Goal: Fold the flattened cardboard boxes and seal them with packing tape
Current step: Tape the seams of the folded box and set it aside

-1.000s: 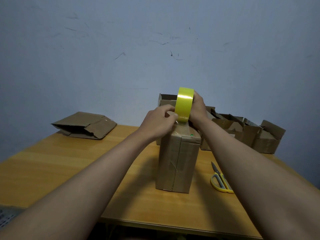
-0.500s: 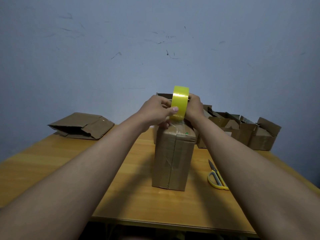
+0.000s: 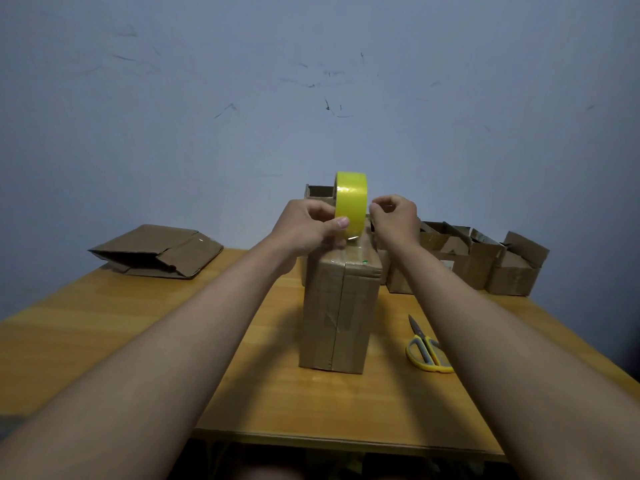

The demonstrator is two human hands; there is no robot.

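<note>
Left hand [image 3: 304, 225] gripping yellow tape roll [image 3: 350, 202] atop upright sealed box [image 3: 341, 306], right hand [image 3: 394, 216] curled beside roll, grasp unclear

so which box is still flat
The flat box at the table's far left; the box under the hands and those at the back right are folded up.

Yellow tape roll [image 3: 350, 202] — brown box [image 3: 337, 313] — yellow-handled scissors [image 3: 426, 351], orange-tan table [image 3: 104, 327].

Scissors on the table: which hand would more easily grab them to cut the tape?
Probably the right hand. The scissors lie on its side of the box, and it seems to hold nothing, while the left hand grips the tape roll.
</note>
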